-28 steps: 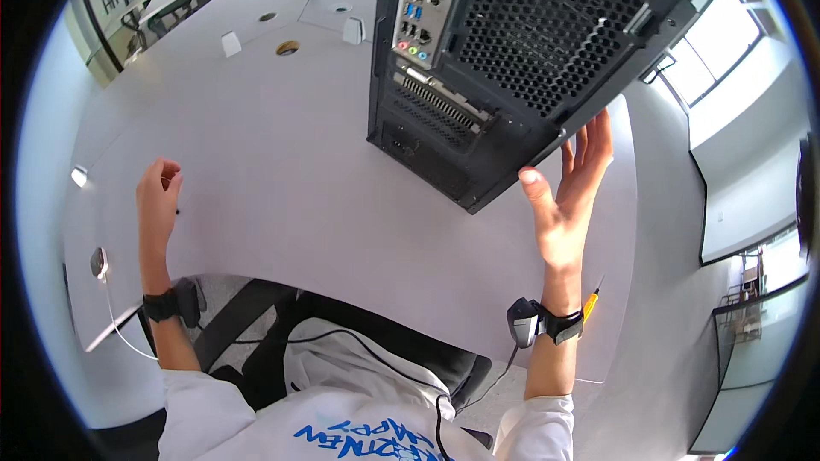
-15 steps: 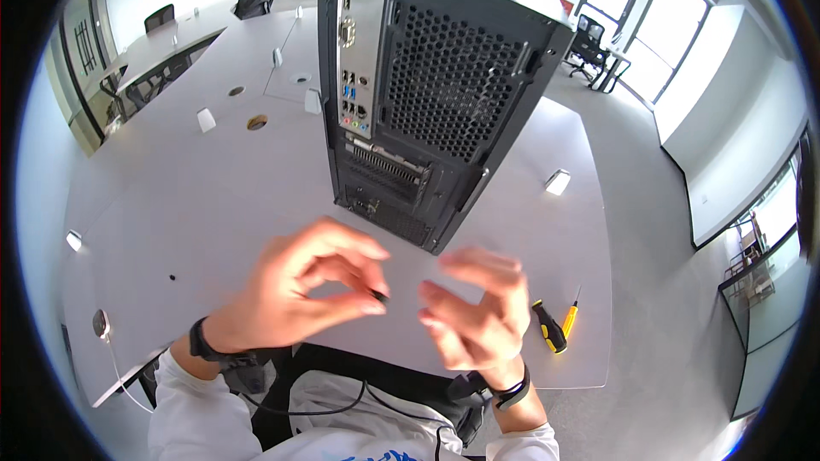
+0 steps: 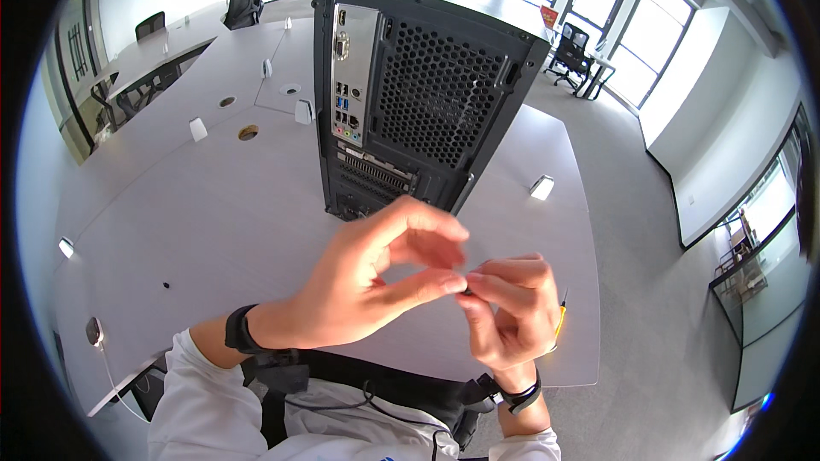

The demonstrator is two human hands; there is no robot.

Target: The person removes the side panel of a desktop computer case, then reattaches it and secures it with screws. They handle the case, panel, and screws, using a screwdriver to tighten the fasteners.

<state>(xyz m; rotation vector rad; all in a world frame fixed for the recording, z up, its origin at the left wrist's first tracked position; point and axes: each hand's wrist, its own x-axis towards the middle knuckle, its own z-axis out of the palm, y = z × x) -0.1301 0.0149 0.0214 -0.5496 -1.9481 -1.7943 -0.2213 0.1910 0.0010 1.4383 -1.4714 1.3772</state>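
Observation:
My right hand [image 3: 512, 303] is closed in a pinch on a small black screw-like piece [image 3: 467, 292], mostly hidden by the fingertips. The thumb tip of my left hand [image 3: 367, 281] meets that piece, while its index finger arches above, apart from the thumb. Just beyond both hands a black computer tower [image 3: 444, 93] stands upright, its back panel with ports and honeycomb vent facing me. My left hand hides part of its lower edge. Beside my right wrist, a yellow screwdriver [image 3: 561, 317] shows only partly.
The tower stands on a large pale table [image 3: 213, 230]. A tiny black piece [image 3: 166, 285] lies at the left, near a round device [image 3: 94, 332] with a white cable. White clips [image 3: 541, 187] rise from the tabletop. Office chairs [image 3: 245, 3] stand farther back.
Both hands have come together and shifted right. The small black piece has passed from my left fingers into my right pinch. My right hand now covers the black-and-yellow screwdriver.

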